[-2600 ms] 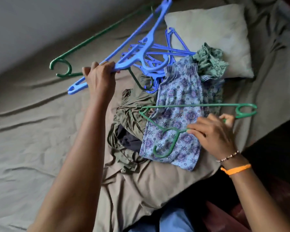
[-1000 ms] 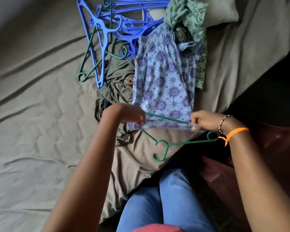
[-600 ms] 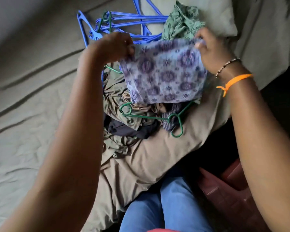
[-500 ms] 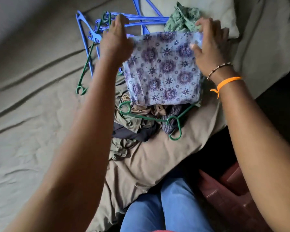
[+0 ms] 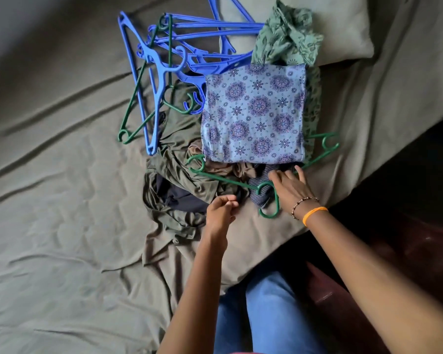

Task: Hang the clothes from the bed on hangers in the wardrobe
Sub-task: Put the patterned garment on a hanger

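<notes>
A blue floral garment (image 5: 253, 113) lies folded over a green hanger (image 5: 225, 180) on the bed; the hanger's arms stick out on both sides and its hook points toward me. My right hand (image 5: 289, 190) rests on the hanger's neck beside the hook, fingers fairly straight. My left hand (image 5: 220, 213) hovers just left of it with loosely curled fingers, holding nothing. A crumpled olive garment (image 5: 179, 154), a dark navy one (image 5: 179, 198) and a striped cloth (image 5: 261, 198) lie under and beside the hanger.
Several blue hangers (image 5: 189, 47) and another green hanger (image 5: 136, 98) are piled at the back left. A green patterned garment (image 5: 287, 39) lies against the pillow (image 5: 343, 26). The grey-green sheet (image 5: 62, 200) spreads left; the bed's edge runs diagonally at right, by my legs (image 5: 266, 315).
Both hands let go of the floral garment, which now lies folded flat over the green hanger. The hands came down toward me, the right onto the hanger's neck.
</notes>
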`<state>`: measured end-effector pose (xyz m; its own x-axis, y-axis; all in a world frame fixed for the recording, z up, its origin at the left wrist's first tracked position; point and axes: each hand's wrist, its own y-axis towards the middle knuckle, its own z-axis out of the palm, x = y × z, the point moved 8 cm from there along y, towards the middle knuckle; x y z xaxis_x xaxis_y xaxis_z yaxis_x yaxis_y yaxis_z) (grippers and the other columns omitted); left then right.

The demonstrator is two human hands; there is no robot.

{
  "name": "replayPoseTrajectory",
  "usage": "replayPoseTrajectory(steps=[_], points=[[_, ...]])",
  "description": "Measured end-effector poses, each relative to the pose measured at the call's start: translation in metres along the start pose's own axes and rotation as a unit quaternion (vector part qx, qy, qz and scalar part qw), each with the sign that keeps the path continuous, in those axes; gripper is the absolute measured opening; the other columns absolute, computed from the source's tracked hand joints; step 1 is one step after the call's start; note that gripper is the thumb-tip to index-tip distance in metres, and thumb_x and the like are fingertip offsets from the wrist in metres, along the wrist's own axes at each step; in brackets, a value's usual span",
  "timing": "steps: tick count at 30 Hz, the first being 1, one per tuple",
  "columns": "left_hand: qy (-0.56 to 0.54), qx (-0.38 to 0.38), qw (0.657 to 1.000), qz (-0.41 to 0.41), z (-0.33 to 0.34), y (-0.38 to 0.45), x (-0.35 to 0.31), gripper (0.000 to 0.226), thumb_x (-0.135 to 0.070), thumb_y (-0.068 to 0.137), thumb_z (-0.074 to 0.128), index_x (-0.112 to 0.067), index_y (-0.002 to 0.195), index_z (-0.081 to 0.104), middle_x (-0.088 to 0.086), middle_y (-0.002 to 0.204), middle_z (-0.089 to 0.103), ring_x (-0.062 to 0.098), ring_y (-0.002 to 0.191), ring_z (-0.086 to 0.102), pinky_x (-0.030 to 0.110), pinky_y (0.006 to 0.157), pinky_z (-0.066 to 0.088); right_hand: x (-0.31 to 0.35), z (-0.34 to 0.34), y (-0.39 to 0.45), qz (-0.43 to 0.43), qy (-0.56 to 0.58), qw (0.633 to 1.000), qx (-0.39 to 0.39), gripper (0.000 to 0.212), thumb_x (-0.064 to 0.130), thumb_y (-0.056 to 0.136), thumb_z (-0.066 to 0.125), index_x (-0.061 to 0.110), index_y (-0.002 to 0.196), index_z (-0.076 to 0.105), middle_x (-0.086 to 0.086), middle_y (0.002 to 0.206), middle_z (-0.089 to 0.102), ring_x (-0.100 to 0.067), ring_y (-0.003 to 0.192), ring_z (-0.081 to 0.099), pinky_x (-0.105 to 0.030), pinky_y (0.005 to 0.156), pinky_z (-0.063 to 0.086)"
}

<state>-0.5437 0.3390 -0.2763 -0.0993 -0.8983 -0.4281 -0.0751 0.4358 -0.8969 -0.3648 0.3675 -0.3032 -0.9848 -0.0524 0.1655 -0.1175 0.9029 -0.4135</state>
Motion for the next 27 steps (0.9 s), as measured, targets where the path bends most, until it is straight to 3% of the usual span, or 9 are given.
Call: replayPoseTrajectory(steps=[3,6,9,11,14,19,21,24,27], points=[[0.014,-0.004,1.0,0.009,-0.021,-0.007,0.007,0.029,0.003,0.093,0.041,-0.019,0.082,0.055,-0.005,0.072,0.056,0.005,0.059,0.05,0.021,0.063,0.033,0.013,-0.015,-0.005,-0.037,0.041,0.998,0.019,0.034,0.003,0.083,0.042,0.012,0.115,0.047,-0.01,0.105,0.059,-0.031,0.104,0.049,-0.042,0.091,0.034],[0.018,0.008,0.999,0.042,-0.035,-0.015,0.0,0.03,0.009,0.089,0.044,-0.016,0.078,0.057,-0.001,0.067,0.055,0.003,0.05,0.05,0.022,0.059,0.032,0.035,-0.066,-0.018,-0.064,0.141,0.981,-0.117,0.028,0.029,0.088,0.038,0.012,0.088,0.06,-0.007,0.087,0.062,-0.03,0.084,0.056,-0.04,0.071,0.033],[0.004,0.015,0.995,0.098,-0.044,-0.034,-0.017,0.031,0.014,0.086,0.042,-0.011,0.075,0.057,0.004,0.065,0.051,0.013,0.056,0.043,0.022,0.056,0.035,0.046,-0.137,-0.03,-0.053,0.233,0.938,-0.252,0.024,0.022,0.09,0.047,0.008,0.079,0.063,-0.009,0.077,0.062,-0.03,0.072,0.054,-0.037,0.07,0.036],[0.013,0.026,0.989,0.143,-0.046,-0.05,-0.034,0.033,0.014,0.088,0.04,-0.012,0.075,0.056,0.002,0.066,0.051,0.011,0.056,0.042,0.018,0.05,0.034,0.05,-0.196,-0.043,-0.034,0.261,0.905,-0.335,0.02,0.014,0.088,0.052,0.002,0.081,0.066,-0.015,0.079,0.065,-0.03,0.076,0.054,-0.035,0.073,0.036],[0.04,0.065,0.975,0.208,-0.04,-0.082,-0.057,0.036,0.017,0.087,0.038,-0.013,0.075,0.054,-0.001,0.065,0.052,0.001,0.048,0.046,0.012,0.045,0.033,0.049,-0.275,-0.073,0.015,0.319,0.852,-0.414,0.037,0.029,0.088,0.047,0.001,0.083,0.07,-0.017,0.086,0.07,-0.027,0.084,0.06,-0.034,0.076,0.04],[0.097,0.082,0.924,0.361,-0.037,-0.143,-0.1,0.04,0.014,0.085,0.042,-0.022,0.076,0.057,-0.007,0.067,0.057,-0.001,0.051,0.045,0.024,0.056,0.035,0.05,-0.346,-0.127,0.094,0.43,0.8,-0.407,0.028,0.018,0.091,0.053,-0.002,0.084,0.07,-0.005,0.073,0.064,0.006,0.061,0.053,-0.013,0.062,0.037],[0.099,0.092,0.904,0.405,-0.037,-0.177,-0.114,0.034,0.008,0.089,0.043,-0.021,0.08,0.058,-0.004,0.073,0.057,0.005,0.058,0.049,0.026,0.06,0.039,0.057,-0.353,-0.153,0.1,0.477,0.772,-0.409,0.026,0.019,0.089,0.053,0.003,0.077,0.07,0.005,0.063,0.057,0.006,0.057,0.05,-0.014,0.061,0.035],[0.107,0.107,0.869,0.471,-0.035,-0.229,-0.124,0.016,-0.005,0.092,0.051,-0.015,0.103,0.058,0.002,0.096,0.056,0.017,0.081,0.054,0.029,0.076,0.043,0.075,-0.347,-0.191,0.125,0.526,0.745,-0.391,0.025,0.015,0.095,0.05,0.011,0.077,0.067,0.018,0.043,0.049,0.005,0.047,0.044,-0.011,0.052,0.03],[0.163,0.119,0.802,0.562,-0.025,-0.272,-0.114,0.055,-0.034,0.085,0.058,-0.017,0.136,0.042,0.007,0.13,0.036,0.017,0.123,0.037,0.026,0.105,0.03,0.102,-0.332,-0.231,0.137,0.581,0.715,-0.363,0.028,0.013,0.098,0.044,0.012,0.076,0.061,0.018,0.032,0.039,0.003,0.032,0.037,-0.01,0.034,0.026]])
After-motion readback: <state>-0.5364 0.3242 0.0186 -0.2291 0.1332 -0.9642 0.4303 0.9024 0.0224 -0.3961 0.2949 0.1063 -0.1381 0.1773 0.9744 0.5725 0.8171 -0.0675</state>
